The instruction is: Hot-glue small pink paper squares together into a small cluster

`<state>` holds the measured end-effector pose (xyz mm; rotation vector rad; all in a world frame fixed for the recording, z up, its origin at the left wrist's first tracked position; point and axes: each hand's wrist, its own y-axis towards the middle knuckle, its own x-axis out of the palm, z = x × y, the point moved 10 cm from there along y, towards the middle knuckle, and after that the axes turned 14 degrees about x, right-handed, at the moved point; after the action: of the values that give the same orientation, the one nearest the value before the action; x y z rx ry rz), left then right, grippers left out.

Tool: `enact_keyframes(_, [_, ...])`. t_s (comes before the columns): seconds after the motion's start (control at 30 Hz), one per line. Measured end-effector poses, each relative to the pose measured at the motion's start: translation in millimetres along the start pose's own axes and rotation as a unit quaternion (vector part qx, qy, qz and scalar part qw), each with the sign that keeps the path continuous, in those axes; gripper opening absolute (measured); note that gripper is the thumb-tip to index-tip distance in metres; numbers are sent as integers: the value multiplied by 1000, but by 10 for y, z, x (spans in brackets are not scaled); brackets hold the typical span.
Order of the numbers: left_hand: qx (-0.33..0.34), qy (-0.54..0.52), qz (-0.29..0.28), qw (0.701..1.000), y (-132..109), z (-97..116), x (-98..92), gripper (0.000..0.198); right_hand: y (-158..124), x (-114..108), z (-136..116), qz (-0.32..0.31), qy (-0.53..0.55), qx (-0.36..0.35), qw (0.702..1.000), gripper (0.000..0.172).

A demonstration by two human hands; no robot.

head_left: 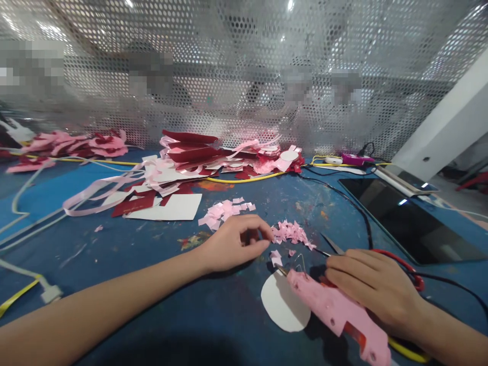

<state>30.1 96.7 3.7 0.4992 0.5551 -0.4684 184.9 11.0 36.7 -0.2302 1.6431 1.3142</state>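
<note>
Left hand (233, 243) lay on the blue table (152, 284), fingertips curled together beside pink paper scraps (290, 233). White paper disc (280, 305) sat below. Right hand (375, 284) rested fingers-flat on the pink glue gun (335, 312), over red-handled scissors (404, 264).

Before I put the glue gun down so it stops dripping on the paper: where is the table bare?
Bare blue table lies left of the left hand, below the white card, and near the front edge beside the white paper circle. Crowded: the pink scraps, the scissors by the right hand, the paper heap, and the tablet.
</note>
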Motion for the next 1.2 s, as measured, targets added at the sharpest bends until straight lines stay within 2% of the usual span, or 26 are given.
enact_keyframes(0.1, [22,-10,-45,999,-15,60,85,16,-10,2,42,5,6,20,1000,32])
enact_keyframes(0.23, [46,-24,-75,996,0,82,147,21,-39,5,79,12,14,35,999,33])
enact_keyframes(0.33, [34,-30,-89,995,11,36,164,31,-46,-4,95,14,24,40,999,32])
enact_keyframes(0.43, [23,-41,-99,994,19,19,178,30,-46,-14,107,17,27,46,998,32])
enact_keyframes(0.57, [23,-87,-96,991,20,34,207,22,-55,-19,109,23,28,46,998,31])
enact_keyframes(0.73, [-17,-189,-97,977,-30,-62,302,25,-79,-23,121,32,25,50,998,28])
enact_keyframes(0.9, [0,-156,-99,983,-23,-30,285,25,-87,-37,140,37,34,56,997,25])
enact_keyframes(1.07, [31,-64,-84,994,15,89,176,18,-59,-91,144,59,43,59,996,21])
enact_keyframes(1.2, [3,-131,-61,989,0,65,173,15,-55,-82,160,58,55,67,995,22])
